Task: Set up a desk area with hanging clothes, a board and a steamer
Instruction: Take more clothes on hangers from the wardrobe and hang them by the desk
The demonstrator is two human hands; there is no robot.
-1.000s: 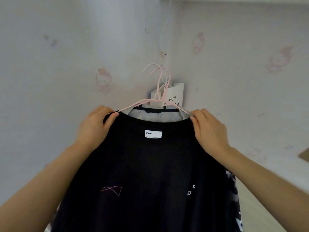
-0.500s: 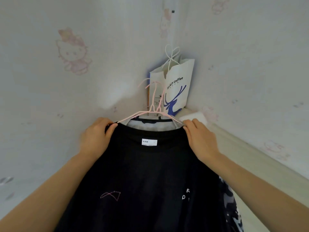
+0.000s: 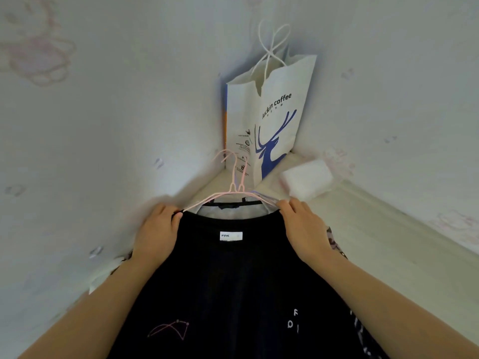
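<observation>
A black T-shirt (image 3: 233, 281) with a white neck label hangs on pink wire hangers (image 3: 234, 187), in front of me at the room corner. A second light garment (image 3: 228, 212) shows just behind its collar on another pink hanger. My left hand (image 3: 155, 234) grips the shirt's left shoulder at the hanger end. My right hand (image 3: 303, 226) grips the right shoulder the same way. The hanger hooks point up toward the corner and touch nothing I can see. A patterned grey garment (image 3: 365, 338) peeks out at the lower right.
A white paper coffee bag (image 3: 274, 120) with a blue deer stands in the corner on a pale ledge (image 3: 375, 242). A white soft packet (image 3: 307, 181) lies beside it on the right. Wallpapered walls close in on the left and right.
The view has tilted down and the shirt on its hangers has come lower, so the bag and ledge now show in full. Both hands keep their grip.
</observation>
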